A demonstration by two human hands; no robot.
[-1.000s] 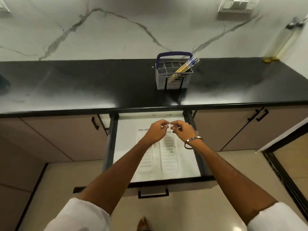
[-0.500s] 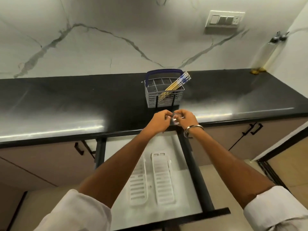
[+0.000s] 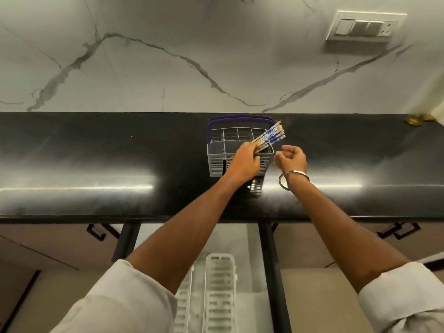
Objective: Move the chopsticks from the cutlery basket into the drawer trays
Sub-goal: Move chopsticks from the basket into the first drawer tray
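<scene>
A grey cutlery basket point(image 3: 217, 156) with a blue handle stands on the black countertop. Several yellow chopsticks point(image 3: 343, 135) with blue-and-white tops lean out of it to the right. My left hand point(image 3: 245, 162) is at the basket's front, its fingers closed around the chopsticks' shafts. To the right of the basket, my right hand point(image 3: 292, 158) hovers with curled fingers, holding nothing and wearing a metal bangle. Below the counter the drawer point(image 3: 269, 260) is pulled out, with two white slotted trays point(image 3: 221, 292) lying in it.
The black countertop point(image 3: 96, 159) runs the full width against a white marble wall. A switch plate point(image 3: 365, 26) sits high on the right. A small golden object point(image 3: 414, 120) lies at the far right. Closed cabinet doors with black handles point(image 3: 398, 230) flank the drawer.
Both hands rose from above the drawer to the basket. My left hand has closed on the chopsticks. The view tilted up, so the drawer now sits at the bottom edge.
</scene>
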